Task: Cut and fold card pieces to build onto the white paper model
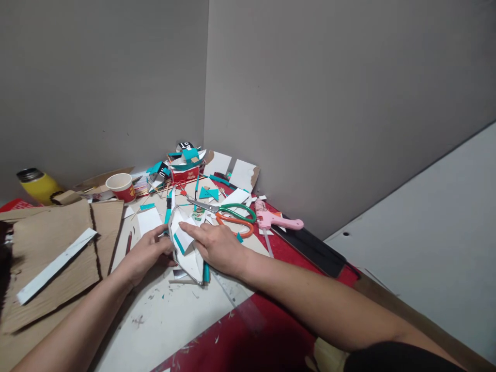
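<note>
Before grey walls [310, 103], a white boat-shaped piece [192, 264] is pinched by the left hand [152, 249]; its card [184, 239] is touched by the right hand [221, 247], whose grip cannot be determined.

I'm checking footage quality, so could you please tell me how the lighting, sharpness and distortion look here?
Head view: soft light with no strong glare on the grey wall; shadow darkening the red surface near the bottom; left hand and right hand fairly clear; yellow bottle tilted, possibly from lens distortion.
</note>
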Motion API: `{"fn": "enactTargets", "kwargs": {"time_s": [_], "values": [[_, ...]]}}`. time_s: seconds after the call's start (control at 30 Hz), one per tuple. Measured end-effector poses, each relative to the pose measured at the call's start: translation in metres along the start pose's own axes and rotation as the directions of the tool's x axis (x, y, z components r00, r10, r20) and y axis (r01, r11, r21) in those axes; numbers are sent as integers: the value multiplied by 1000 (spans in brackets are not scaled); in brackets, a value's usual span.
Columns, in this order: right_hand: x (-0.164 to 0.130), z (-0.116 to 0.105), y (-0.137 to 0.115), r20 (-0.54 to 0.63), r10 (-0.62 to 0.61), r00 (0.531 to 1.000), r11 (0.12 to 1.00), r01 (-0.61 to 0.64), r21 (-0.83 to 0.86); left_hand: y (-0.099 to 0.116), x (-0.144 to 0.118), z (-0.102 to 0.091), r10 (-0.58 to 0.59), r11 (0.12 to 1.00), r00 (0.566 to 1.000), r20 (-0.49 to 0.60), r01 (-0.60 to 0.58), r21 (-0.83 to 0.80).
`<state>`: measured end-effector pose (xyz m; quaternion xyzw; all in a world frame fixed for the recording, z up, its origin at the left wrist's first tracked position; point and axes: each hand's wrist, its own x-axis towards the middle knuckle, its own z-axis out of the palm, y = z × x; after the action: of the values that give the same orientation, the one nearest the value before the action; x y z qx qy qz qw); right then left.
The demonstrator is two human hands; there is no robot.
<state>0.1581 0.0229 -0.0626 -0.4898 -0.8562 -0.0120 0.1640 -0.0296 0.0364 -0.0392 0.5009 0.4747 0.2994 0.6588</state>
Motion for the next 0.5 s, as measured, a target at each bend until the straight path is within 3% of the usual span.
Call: {"fn": "enactTargets", "kwargs": {"time_s": [0.27,0.37,0.5], "values": [[0,-7,-4,19,-66,998,998,65,24,-9,3,3,106,987,994,21,-108,117],[-2,-12,-7,18,-78,997,996,78,31,-12,3,5,204,945,979,-27,-189,267],[-4,-13,-11,6,-92,996,995,92,39,-11,-3,11,306,824,951,-53,-236,516]]}}
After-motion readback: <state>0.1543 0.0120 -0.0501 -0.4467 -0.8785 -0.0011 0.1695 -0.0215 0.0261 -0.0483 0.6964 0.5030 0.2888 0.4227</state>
